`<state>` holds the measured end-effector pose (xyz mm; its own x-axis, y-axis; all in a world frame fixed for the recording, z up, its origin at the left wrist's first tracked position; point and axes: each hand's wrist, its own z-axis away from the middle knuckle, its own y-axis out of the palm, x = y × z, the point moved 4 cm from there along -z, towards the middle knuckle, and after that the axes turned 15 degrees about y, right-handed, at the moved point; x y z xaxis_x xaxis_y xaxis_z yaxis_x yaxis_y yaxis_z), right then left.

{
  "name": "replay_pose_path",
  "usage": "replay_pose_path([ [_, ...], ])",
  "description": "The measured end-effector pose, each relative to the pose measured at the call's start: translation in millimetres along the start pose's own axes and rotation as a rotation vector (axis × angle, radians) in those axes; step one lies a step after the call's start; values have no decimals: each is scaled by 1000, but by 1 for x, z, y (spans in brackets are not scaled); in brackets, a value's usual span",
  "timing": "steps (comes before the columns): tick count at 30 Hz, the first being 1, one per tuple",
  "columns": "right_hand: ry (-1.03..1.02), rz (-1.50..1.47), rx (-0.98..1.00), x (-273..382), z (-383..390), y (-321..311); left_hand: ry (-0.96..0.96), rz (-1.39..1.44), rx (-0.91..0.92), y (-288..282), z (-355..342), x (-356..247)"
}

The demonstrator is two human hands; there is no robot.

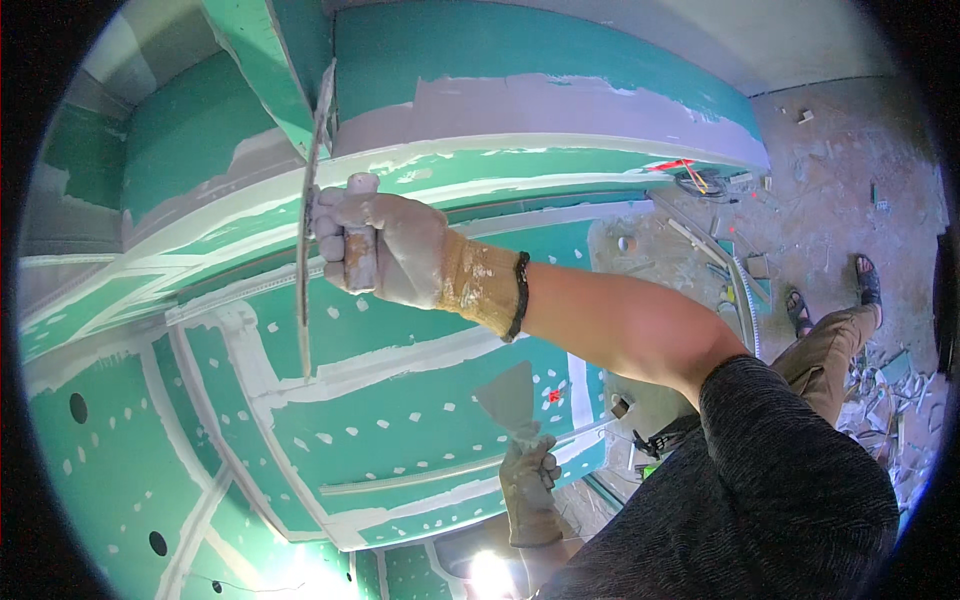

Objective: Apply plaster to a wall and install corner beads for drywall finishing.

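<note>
My right hand [375, 245], in a pale coated work glove with a yellowish cuff, is closed around the handle of a plastering trowel [304, 260]. The trowel's long blade shows nearly edge-on, its upper end by the edge of a green boxed panel [265, 75]; whether they touch I cannot tell. Lower down, my left hand [530, 490], gloved alike, grips a putty knife [508, 398] with a wide, pale blade pointing upward. Green plasterboard [400, 335] with white filler bands and dots spreads behind both tools.
A curved boxed edge [500, 150] crosses the upper view. To the right, the floor [820, 170] carries scattered scraps, cables [695, 180] and a debris pile [895, 400]. Sandalled feet [868, 280] in tan trousers stand there. A bright lamp [490, 572] glares at the bottom.
</note>
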<state>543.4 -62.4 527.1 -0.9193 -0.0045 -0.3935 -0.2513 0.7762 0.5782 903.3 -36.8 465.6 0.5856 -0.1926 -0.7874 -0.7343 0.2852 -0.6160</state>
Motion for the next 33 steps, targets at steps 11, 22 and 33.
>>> replay_pose_path([
  [11,-37,417,11,-28,69,80,49,-89,19,32,-4,-14],
  [22,334,1680,-1144,39,234,8,344,-198,-21,73,-14,-110],
  [33,272,2109,-930,21,196,89,620,-340,63,92,-3,-134],
])
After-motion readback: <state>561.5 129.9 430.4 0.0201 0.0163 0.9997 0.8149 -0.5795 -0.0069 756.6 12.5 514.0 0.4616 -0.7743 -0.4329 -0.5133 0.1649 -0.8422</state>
